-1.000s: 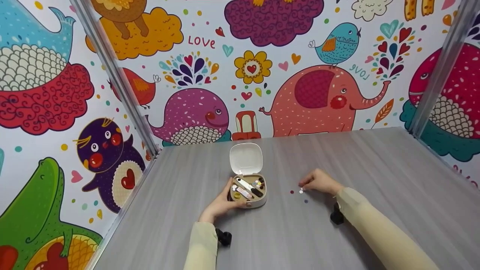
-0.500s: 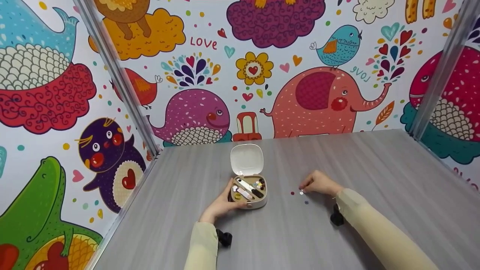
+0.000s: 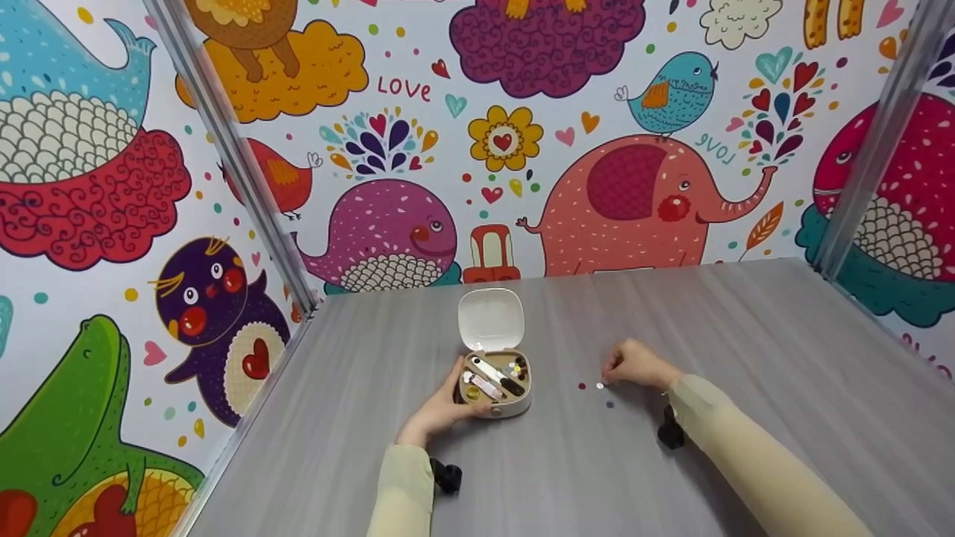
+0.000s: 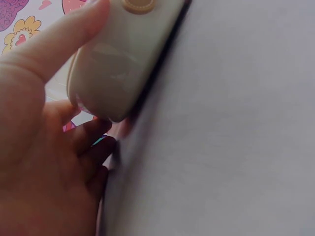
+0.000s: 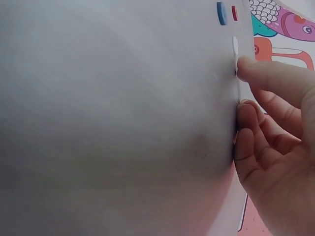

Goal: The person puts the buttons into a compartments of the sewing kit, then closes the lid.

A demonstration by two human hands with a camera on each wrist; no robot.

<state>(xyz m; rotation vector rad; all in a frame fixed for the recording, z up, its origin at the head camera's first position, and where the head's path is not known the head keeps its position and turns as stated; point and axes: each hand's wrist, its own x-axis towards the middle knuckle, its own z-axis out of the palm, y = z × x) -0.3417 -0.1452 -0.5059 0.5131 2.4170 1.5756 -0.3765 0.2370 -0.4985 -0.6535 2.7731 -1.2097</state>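
My left hand (image 3: 440, 410) grips the near left side of a small white sewing kit box (image 3: 511, 408), thumb along its front. Its lid (image 3: 491, 319) stands raised. Inside lie a white-and-black tool (image 3: 496, 374), a pink-and-white item (image 3: 485, 385) and several small buttons (image 3: 517, 367). In the left wrist view, the thumb lies on the box's front (image 4: 113, 64). My right hand (image 3: 638, 364) touches the table with bent fingers, right beside a white button (image 3: 600, 385). No pinched thing shows between its fingertips. A red button (image 3: 582, 386) and a blue button (image 3: 609, 404) lie close by.
The grey wood-grain table (image 3: 358, 358) meets a brightly printed wall (image 3: 418, 149) at its back and left. Metal posts (image 3: 239, 164) stand at the corners. Each wrist wears a black camera (image 3: 446, 476).
My right fingertips have shifted slightly right, and more of the white button now shows beside them. The left hand and the box keep their place; the view has tilted slightly.
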